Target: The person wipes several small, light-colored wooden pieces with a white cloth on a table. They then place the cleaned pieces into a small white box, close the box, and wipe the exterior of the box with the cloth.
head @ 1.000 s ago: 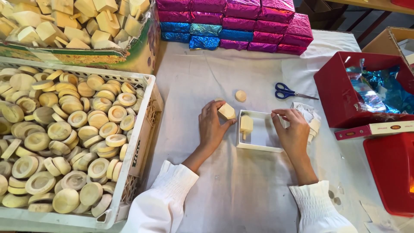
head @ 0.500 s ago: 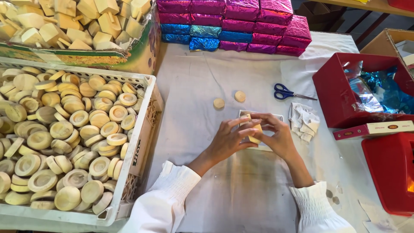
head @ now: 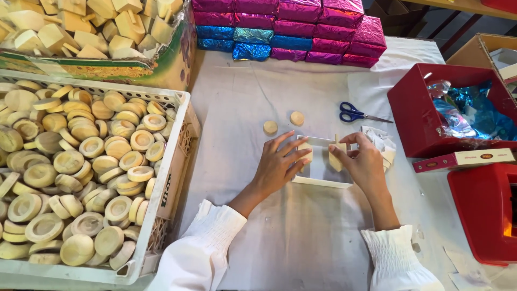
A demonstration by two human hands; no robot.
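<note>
A white cloth-covered table [head: 301, 237] carries everything. At its left edge sits a big white plastic crate [head: 177, 156] heaped with round wooden discs [head: 81, 161]; behind it, at the far left corner, a cardboard box [head: 107, 67] holds pale wooden spinning tops [head: 91, 27]. Along the far edge stands a stack of foil-wrapped boxes [head: 291, 27], magenta with a few blue. At the right edge an open red box [head: 409, 105] holds crumpled blue foil [head: 468, 113], with a second red box [head: 479, 215] nearer the person.

In the middle lies a small shallow white tray [head: 322, 180]. One second ago the left hand [head: 277, 167] held a wooden piece above the table and the right hand [head: 363, 164] rested beside the tray; half a second ago both closed together over it. Now they are apart again: the left hand lies flat with fingers spread, its fingertips on a pale wooden piece [head: 305, 152] at the tray's left wall, gripping nothing, while the right hand pinches a small wooden top [head: 337, 159] upright inside the tray. So one piece appears seated and a second is being set in.

Just beyond the tray lie two loose wooden discs [head: 270, 127], blue-handled scissors [head: 353, 113] and folded white paper slips [head: 382, 143].
</note>
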